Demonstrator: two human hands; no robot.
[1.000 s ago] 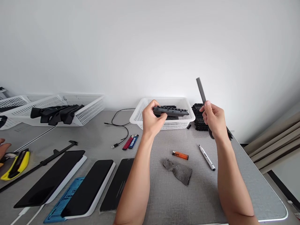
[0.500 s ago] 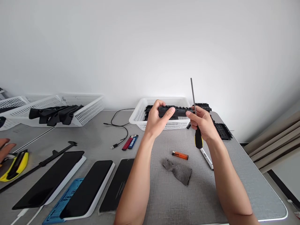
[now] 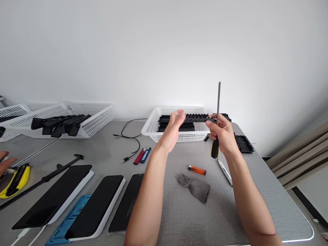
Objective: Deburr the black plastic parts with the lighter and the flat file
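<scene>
Black toothed strip (image 3: 196, 120) is held up level over the right-hand part of a white basket (image 3: 181, 137), its right end pinched between the thumb and fingers of the right hand (image 3: 222, 131). Those same fingers are closed around a slim tool (image 3: 215, 147), its gray shaft pointing upward across the strip's end and its black-and-yellow handle below. The left hand (image 3: 171, 131) is at the strip's left end, fingers raised and close together; they look slightly blurred, so whether they grip the strip or only touch it I cannot tell. Dark toothed pieces (image 3: 188, 127) lie inside the basket, and another toothed piece (image 3: 244, 144) rests on the gray table (image 3: 179, 218) beyond the right forearm. A small black part (image 3: 206, 138) sits just beside the basket's lower right corner. Nearer the camera are a white marker (image 3: 224, 172), an orange lighter (image 3: 197, 170) and a crumpled gray cloth (image 3: 196, 187). To the left lie a black cable (image 3: 130, 137), a red lighter (image 3: 139, 156) and a blue lighter (image 3: 146, 155) side by side, then three flat dark devices, the middle device (image 3: 96, 205) partly over a blue panel (image 3: 69, 218).
</scene>
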